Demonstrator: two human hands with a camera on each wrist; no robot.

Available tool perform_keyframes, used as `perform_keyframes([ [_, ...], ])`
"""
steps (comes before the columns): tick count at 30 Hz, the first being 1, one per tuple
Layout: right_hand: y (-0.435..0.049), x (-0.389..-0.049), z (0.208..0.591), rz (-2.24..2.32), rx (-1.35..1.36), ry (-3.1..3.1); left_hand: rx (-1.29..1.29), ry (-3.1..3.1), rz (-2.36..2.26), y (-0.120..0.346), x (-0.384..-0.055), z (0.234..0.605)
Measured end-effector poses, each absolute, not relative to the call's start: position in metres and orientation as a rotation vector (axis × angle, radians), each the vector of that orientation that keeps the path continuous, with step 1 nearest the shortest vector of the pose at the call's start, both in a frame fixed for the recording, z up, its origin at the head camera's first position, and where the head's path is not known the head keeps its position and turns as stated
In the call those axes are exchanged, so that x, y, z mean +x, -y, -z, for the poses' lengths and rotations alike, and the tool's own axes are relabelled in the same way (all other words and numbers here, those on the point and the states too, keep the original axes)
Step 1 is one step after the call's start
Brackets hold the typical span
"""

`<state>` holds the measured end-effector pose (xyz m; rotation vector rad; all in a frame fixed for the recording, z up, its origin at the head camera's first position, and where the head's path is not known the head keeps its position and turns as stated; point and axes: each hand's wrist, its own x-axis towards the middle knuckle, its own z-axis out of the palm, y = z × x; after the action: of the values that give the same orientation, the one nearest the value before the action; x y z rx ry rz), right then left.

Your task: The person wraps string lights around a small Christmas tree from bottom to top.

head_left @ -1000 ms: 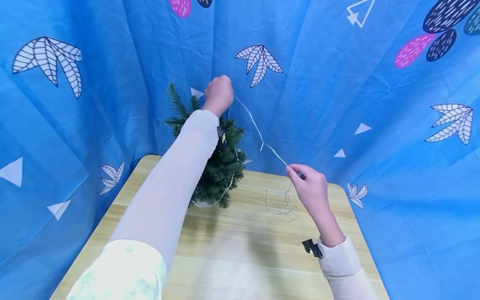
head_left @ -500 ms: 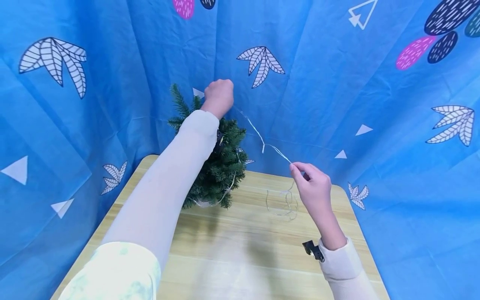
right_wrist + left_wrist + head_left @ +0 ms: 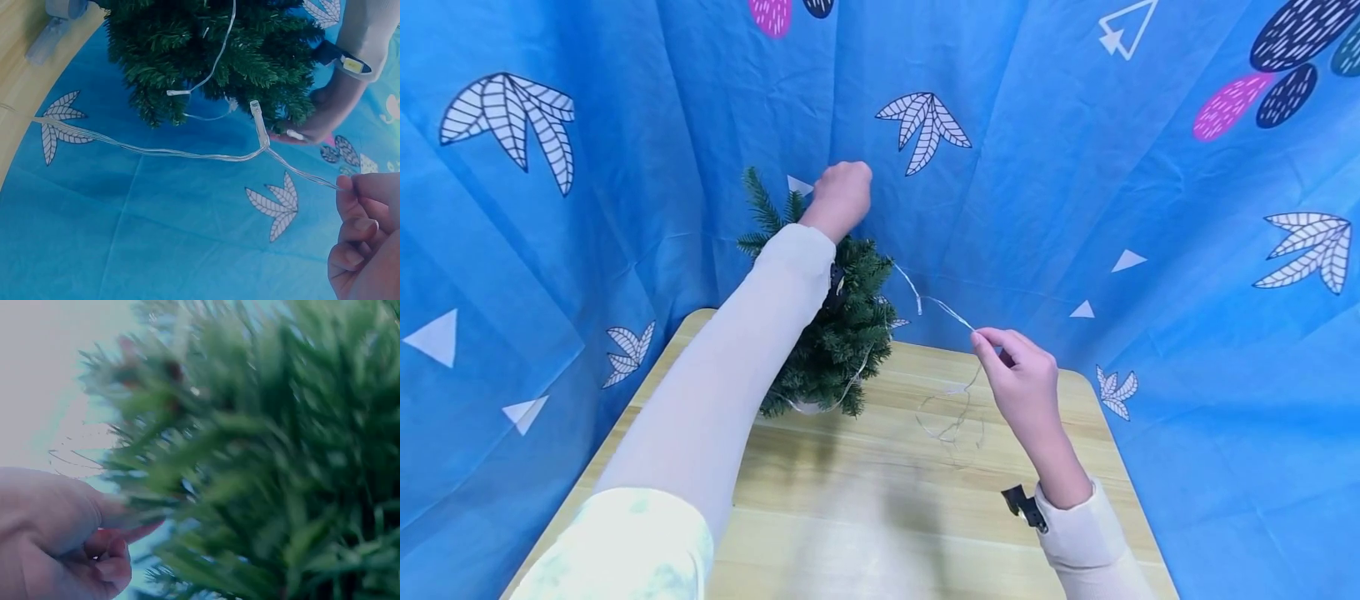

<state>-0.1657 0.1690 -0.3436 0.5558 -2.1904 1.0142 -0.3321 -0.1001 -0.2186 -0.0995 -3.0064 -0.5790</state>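
A small artificial Christmas tree (image 3: 842, 350) stands toward the back of the table, with a thin white string of lights (image 3: 946, 308) draped on it. My left hand (image 3: 841, 196) reaches over the treetop, fingers curled. In the left wrist view its thumb and forefinger (image 3: 140, 531) come together at the green needles, which hide the tips; in the right wrist view a small bulb (image 3: 294, 134) of the string sits by those fingers. Right of the tree, my right hand (image 3: 1018, 367) pinches the string between thumb and forefinger (image 3: 345, 184). A loose length dangles below it.
Beneath is a light wooden table (image 3: 850, 517) with rounded corners. A blue printed curtain (image 3: 1037, 167) hangs close around its back and sides. Loose loops of the light string (image 3: 951, 429) hang low over the table.
The string between my hands has dropped from near my left hand to the tree's right edge. The dangling loops have swung left and down. My right hand has moved only slightly.
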Motion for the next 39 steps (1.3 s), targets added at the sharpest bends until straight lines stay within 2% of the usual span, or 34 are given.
perform_keyframes([
  [5,-0.170,-0.167,0.345,-1.021,0.555,2.197,-0.202,3.019,0.764,0.090,-0.322,0.210],
  [11,-0.170,-0.168,0.344,-1.013,0.557,2.200,-0.361,2.961,1.033,0.077,-0.292,0.209],
  [21,-0.170,-0.169,0.344,-1.009,0.566,2.186,-0.781,2.739,1.323,0.050,-0.238,0.234],
  [30,-0.169,-0.167,0.346,-1.025,0.593,2.172,-0.935,2.716,1.353,0.032,-0.214,0.263],
  [39,-0.169,-0.167,0.346,-1.022,0.618,2.144,-0.957,2.719,1.332,0.023,-0.206,0.288],
])
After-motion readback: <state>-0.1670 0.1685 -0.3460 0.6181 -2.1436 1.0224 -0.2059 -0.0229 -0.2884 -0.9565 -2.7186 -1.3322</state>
